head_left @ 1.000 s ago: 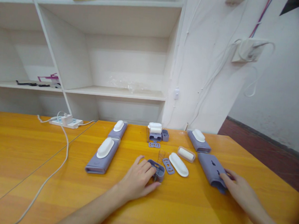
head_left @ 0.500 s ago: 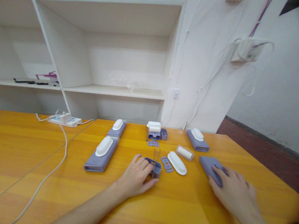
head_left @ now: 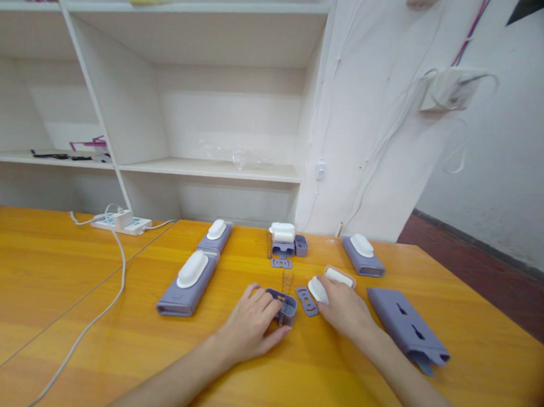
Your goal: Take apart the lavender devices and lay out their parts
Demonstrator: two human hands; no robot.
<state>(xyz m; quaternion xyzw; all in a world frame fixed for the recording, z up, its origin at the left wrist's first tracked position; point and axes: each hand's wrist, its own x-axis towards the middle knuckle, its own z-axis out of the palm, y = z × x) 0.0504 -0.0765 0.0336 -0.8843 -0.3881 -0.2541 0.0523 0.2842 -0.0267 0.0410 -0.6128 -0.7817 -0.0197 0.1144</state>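
Note:
My left hand (head_left: 252, 324) rests on the orange table (head_left: 83, 339) with its fingers curled round a small purple holder (head_left: 286, 304) that has a spring in it. My right hand (head_left: 345, 308) lies over a white oval cap (head_left: 316, 288), fingers bent down onto it. A flat purple slotted plate (head_left: 307, 301) lies between the two hands. A copper spring (head_left: 287, 280) stands just behind the holder. A long purple casing (head_left: 407, 329) with slots lies loose to the right of my right arm.
Two assembled purple units with white caps (head_left: 189, 278) (head_left: 217, 233) lie to the left, a third one (head_left: 361, 254) at the back right. More small parts (head_left: 283, 244) sit at the back. A white power strip (head_left: 120, 222) and cable (head_left: 110, 292) cross the left side. White shelving (head_left: 186, 161) stands behind.
My right hand has let go of the long purple casing and moved left onto the white oval cap. The casing stays on the table. My left hand has kept its place.

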